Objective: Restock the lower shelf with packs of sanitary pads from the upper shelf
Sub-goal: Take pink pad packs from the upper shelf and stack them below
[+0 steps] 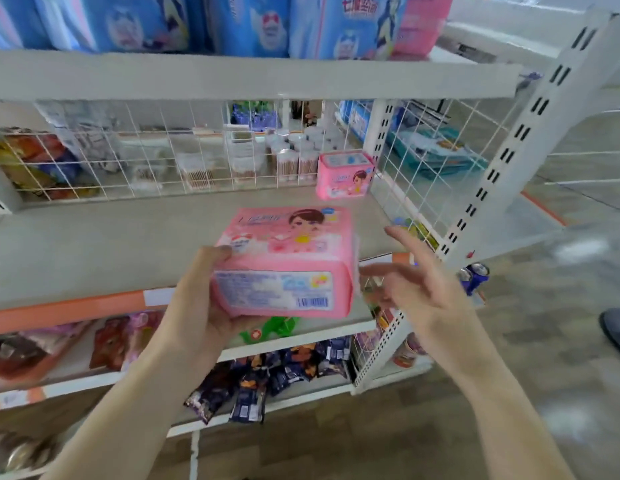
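Pink plastic film wrapped the held pack [284, 261], and it looked light, soft and a little slick: a squashy block that would dent under a hard squeeze and could slide out of a loose one. The left hand [201, 299] gripped it at its left end, thumb on top and fingers curled beneath, holding it in the air above the front edge of the lower shelf [94, 247]. By my judgement the short ends or the flat underside were the sound places to take hold, since the thin crimped seam at the right end would only crumple. Behind it, a second pink pack [346, 174] stood upright at the back right corner of that shelf, against the wire mesh [135, 150]; the two packs were well apart. The right hand [416, 285] was just beside the held pack's right end, its fingers spread wide and holding nothing. Overhead, the upper shelf [232, 77] carried blue packs [253, 26] and one more pink. Little stood in the way: the shelf board between the hands and the standing pack lay bare, with only the mesh and the slotted upright [509, 147] hemming the right side.
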Action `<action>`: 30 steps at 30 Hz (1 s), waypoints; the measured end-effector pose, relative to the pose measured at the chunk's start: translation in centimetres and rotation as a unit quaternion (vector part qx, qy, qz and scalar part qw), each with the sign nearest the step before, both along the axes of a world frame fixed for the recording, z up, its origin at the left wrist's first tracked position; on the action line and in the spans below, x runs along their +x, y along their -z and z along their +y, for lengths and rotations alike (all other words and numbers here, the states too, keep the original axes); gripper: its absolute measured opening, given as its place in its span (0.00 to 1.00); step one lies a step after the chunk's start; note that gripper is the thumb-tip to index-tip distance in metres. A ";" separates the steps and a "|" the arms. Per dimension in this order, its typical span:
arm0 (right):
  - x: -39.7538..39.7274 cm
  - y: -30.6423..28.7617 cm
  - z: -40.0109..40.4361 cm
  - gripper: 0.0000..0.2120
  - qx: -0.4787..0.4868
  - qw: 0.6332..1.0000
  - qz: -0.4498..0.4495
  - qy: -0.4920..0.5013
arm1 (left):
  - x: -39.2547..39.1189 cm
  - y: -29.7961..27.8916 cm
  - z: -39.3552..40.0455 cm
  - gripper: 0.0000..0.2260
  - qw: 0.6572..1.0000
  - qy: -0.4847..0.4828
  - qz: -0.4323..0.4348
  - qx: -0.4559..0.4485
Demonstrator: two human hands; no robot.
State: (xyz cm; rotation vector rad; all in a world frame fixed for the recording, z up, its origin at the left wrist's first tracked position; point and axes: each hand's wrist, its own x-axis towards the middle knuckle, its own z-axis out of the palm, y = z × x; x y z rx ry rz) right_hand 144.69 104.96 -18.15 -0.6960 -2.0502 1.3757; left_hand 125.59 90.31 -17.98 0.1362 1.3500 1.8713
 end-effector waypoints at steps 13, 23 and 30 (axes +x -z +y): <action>-2.3 2.1 4.4 0.38 -0.008 0.997 0.060 0.044 | -5.2 3.3 3.7 0.41 0.926 0.223 0.271 -0.136; 0.1 2.4 7.2 0.33 -0.116 0.992 0.058 0.002 | -0.6 3.8 7.4 0.31 0.905 0.251 0.342 -0.041; 3.6 2.4 11.7 0.32 -0.128 0.984 0.083 -0.092 | 5.4 3.6 9.2 0.32 0.925 0.164 0.338 -0.063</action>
